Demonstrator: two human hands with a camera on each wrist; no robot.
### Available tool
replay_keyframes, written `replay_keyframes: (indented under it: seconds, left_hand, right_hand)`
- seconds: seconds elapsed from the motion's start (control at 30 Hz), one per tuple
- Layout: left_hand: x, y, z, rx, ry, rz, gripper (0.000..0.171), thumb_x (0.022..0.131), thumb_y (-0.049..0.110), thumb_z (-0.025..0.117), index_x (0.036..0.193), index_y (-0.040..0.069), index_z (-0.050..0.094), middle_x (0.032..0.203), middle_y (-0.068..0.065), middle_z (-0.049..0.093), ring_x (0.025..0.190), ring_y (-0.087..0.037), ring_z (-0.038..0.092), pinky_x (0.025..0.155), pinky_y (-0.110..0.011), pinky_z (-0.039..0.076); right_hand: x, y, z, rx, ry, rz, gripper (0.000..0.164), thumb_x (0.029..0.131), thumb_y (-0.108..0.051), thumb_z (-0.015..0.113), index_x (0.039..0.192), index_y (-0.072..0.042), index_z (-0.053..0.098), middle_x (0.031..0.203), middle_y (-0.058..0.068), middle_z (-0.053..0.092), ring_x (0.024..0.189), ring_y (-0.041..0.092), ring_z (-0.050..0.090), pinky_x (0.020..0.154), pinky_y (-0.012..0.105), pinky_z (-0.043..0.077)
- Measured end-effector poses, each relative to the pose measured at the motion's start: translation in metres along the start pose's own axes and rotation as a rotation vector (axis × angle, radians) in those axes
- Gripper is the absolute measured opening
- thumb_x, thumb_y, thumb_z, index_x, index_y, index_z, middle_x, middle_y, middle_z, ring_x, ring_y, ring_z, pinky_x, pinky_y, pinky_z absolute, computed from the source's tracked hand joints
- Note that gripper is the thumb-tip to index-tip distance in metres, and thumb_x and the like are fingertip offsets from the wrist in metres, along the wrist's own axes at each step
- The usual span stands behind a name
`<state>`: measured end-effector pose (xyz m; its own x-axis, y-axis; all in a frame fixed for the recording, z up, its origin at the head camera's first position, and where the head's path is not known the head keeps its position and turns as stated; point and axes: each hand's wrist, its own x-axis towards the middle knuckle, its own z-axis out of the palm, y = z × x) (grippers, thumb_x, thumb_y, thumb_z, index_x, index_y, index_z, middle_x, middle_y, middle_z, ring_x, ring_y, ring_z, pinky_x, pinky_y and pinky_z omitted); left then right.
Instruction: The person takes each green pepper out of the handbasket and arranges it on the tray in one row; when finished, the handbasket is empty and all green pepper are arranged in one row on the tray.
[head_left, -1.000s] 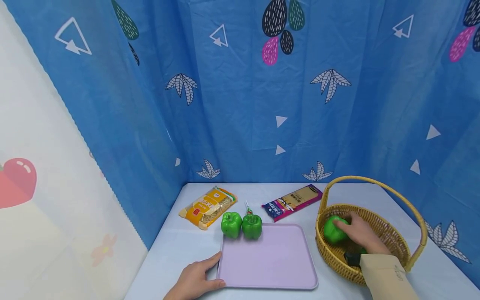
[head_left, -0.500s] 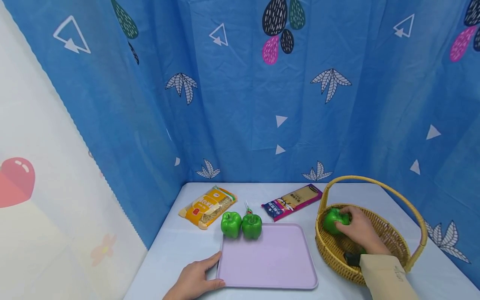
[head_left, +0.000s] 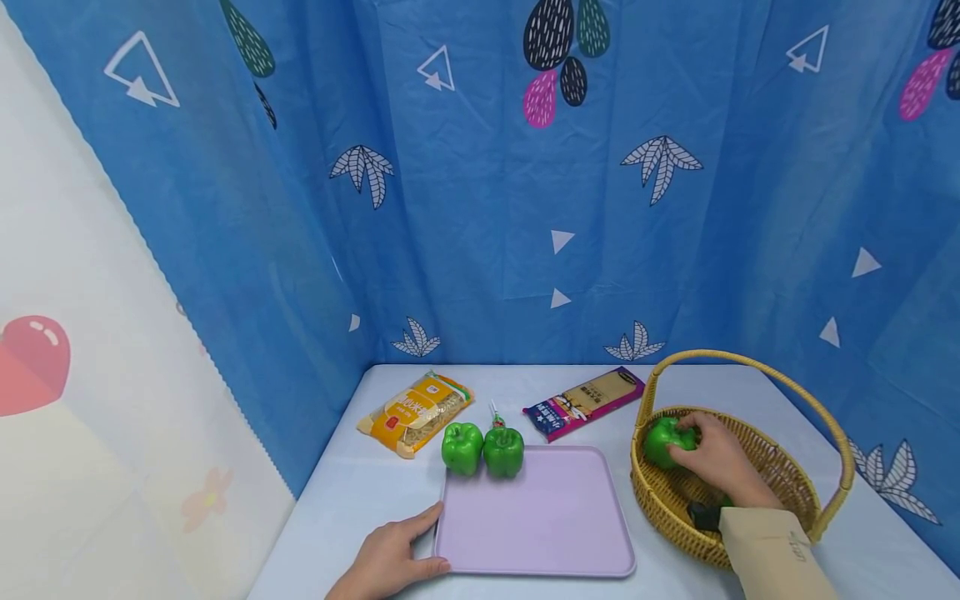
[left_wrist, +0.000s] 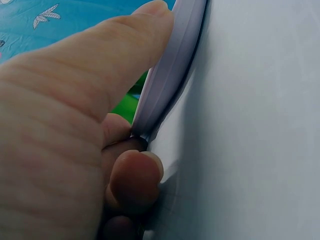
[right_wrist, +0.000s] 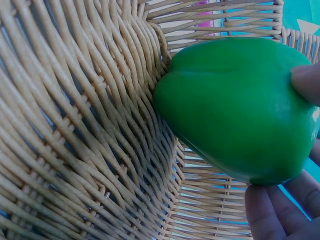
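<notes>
My right hand [head_left: 722,457] grips a green bell pepper [head_left: 664,443] inside the wicker basket [head_left: 780,467]. In the right wrist view, a fingertip and the thumb lie on opposite sides of this bell pepper [right_wrist: 230,107], whose narrower end is against the basket's weave [right_wrist: 90,115]. At the lilac tray [head_left: 534,521], my left hand [head_left: 390,554] touches the left rim with straight thumb and forefinger. Close up, the thumb [left_wrist: 135,40] lies along the tray's edge [left_wrist: 167,75]. Two more green bell peppers, one left [head_left: 462,450] and one right [head_left: 504,453], sit at the tray's back-left corner.
Behind the tray lie a yellow food packet [head_left: 418,414] and a purple-and-tan packet [head_left: 585,404]. A small thin item [head_left: 497,417] shows behind the peppers. The basket's tall handle [head_left: 750,360] arches over my right hand. A blue curtain [head_left: 502,208] hangs behind the table.
My right fingers have settled around the bell pepper in the basket, and it has turned and shifted slightly. The left hand and tray stay in place.
</notes>
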<state>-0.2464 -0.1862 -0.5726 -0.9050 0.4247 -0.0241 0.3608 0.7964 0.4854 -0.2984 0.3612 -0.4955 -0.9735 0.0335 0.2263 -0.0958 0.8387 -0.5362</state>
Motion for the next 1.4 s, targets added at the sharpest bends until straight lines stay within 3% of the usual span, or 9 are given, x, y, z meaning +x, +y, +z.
replay_keyframes:
  seconds: [0.6, 1.07, 1.4]
  left_hand:
    - [0.000, 0.002, -0.002, 0.001, -0.003, -0.005, 0.096, 0.080, 0.080, 0.065, 0.153, 0.019, 0.052, 0.146, -0.002, 0.062, 0.128, -0.026, 0.064, 0.100, -0.048, 0.057]
    - [-0.001, 0.000, -0.002, -0.006, -0.002, 0.004, 0.096, 0.081, 0.079, 0.065, 0.153, 0.018, 0.051, 0.146, -0.003, 0.062, 0.129, -0.026, 0.064, 0.101, -0.047, 0.057]
    - [-0.001, 0.000, -0.003, -0.011, 0.002, 0.011, 0.096, 0.081, 0.080, 0.065, 0.154, 0.019, 0.050, 0.147, -0.002, 0.062, 0.129, -0.026, 0.063, 0.101, -0.046, 0.057]
  right_hand:
    - [0.005, -0.004, -0.003, 0.002, -0.057, 0.045, 0.054, 0.086, -0.025, 0.080, 0.120, 0.010, 0.055, 0.117, 0.033, 0.060, 0.093, 0.036, 0.061, 0.074, 0.049, 0.057]
    - [0.005, -0.004, -0.001, -0.011, -0.062, 0.017, 0.054, 0.083, -0.021, 0.080, 0.119, 0.011, 0.054, 0.112, 0.031, 0.061, 0.089, 0.033, 0.060, 0.070, 0.047, 0.056]
    - [0.003, -0.016, -0.028, 0.017, -0.084, 0.034, 0.052, 0.086, -0.023, 0.079, 0.121, 0.007, 0.055, 0.115, 0.029, 0.060, 0.087, 0.030, 0.061, 0.065, 0.040, 0.056]
